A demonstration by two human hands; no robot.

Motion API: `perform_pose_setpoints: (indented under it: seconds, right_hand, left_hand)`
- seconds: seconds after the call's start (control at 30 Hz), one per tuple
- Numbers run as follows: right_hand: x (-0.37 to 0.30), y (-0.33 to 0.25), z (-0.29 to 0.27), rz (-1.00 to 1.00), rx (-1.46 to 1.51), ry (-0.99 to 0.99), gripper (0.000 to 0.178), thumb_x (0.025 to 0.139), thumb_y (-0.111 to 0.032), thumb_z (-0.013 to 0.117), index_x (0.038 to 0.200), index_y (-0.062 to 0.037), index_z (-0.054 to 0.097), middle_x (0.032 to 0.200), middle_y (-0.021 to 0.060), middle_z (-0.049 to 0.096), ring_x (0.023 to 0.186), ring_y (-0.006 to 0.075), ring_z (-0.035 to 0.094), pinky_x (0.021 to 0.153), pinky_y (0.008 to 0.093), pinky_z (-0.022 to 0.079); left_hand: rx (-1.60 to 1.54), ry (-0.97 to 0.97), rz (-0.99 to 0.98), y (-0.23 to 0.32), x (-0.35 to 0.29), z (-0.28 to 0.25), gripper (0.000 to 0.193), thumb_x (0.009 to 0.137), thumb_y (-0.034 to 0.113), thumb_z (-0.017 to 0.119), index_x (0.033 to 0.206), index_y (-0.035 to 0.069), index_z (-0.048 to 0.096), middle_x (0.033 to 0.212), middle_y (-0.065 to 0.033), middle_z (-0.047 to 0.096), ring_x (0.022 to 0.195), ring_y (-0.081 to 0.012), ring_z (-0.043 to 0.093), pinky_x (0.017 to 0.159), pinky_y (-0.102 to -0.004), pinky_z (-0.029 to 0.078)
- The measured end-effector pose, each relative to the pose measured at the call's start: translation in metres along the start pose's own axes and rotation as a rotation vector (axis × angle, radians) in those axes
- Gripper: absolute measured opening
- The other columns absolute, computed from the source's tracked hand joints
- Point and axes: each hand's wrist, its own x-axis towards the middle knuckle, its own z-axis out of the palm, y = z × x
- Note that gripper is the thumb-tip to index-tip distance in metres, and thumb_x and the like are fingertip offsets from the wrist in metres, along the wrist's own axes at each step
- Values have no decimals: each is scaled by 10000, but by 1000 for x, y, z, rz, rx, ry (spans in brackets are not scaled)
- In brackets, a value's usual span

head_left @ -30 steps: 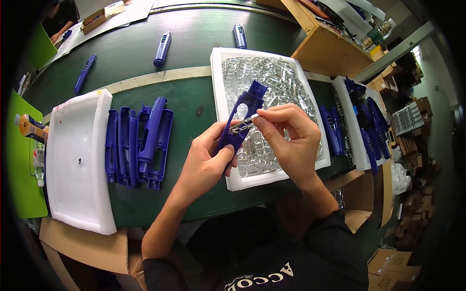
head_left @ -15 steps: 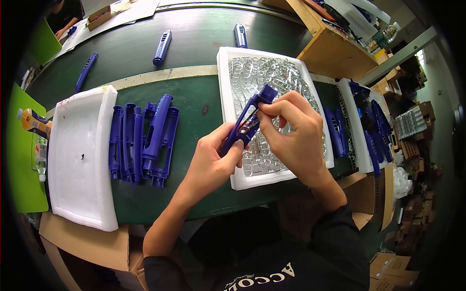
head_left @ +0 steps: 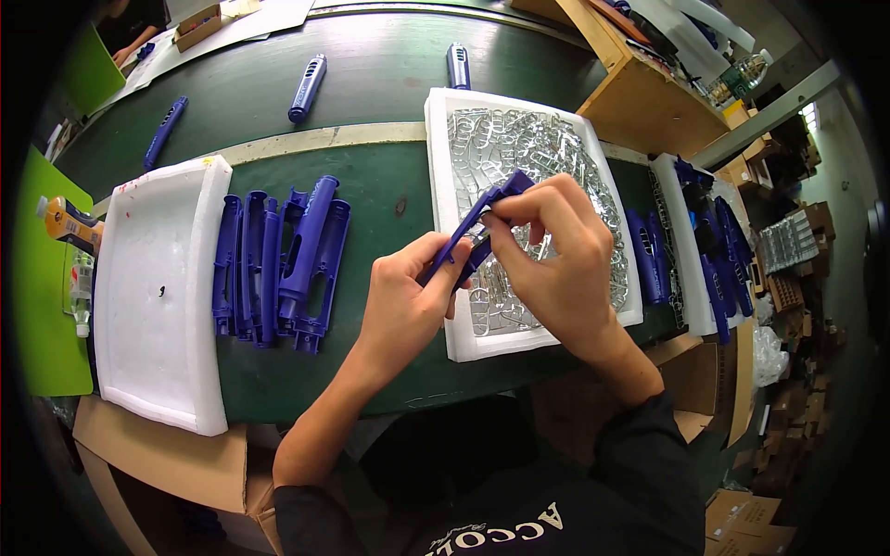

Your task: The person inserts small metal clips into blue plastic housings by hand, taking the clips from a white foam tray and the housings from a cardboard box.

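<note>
The head view showed the left hand (head_left: pixel 403 292) at the centre of the frame, its thumb and fingers closed on the lower end of a blue shell (head_left: pixel 471 220). The shell slanted toward the upper right, with a bit of metal (head_left: pixel 479 231) visible in it. Just right of centre, the right hand (head_left: pixel 563 264) had its thumb and index finger pinched narrowly at the shell's upper half; whether they held shell or metal, I could not tell. Behind that hand, a white tray (head_left: pixel 440 213) of silver clips (head_left: pixel 519 139) lay on the green table (head_left: pixel 371 171). Left of centre, more shells (head_left: pixel 306 246) lay side by side, near a 2nd tray (head_left: pixel 158 343) at frame left. Across the top, 3 handles (head_left: pixel 307 90) lay well apart.
</note>
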Motion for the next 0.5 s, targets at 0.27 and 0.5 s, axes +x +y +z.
perform_pose_setpoints:
  seconds: [0.27, 0.5]
  right_hand:
    - [-34, -6, 30, 536, 755, -14, 314, 1059, -130, 442, 1336, 17, 451, 1087, 120, 650, 962, 124, 596, 872, 265, 470]
    - [-40, -38, 49, 556, 1049, 377, 330, 1079, -178, 393, 1328, 38, 380, 936, 129, 639, 886, 207, 639, 863, 339, 507]
  left_hand:
    - [-30, -38, -11, 6, -6, 0, 194, 993, 156, 605, 964, -16, 689, 654, -14, 626, 520, -30, 505, 460, -232, 398]
    - [-4, -55, 301, -3, -8, 8, 181, 936, 63, 643, 1079, -41, 680, 724, -75, 665, 588, -74, 580, 511, -252, 458]
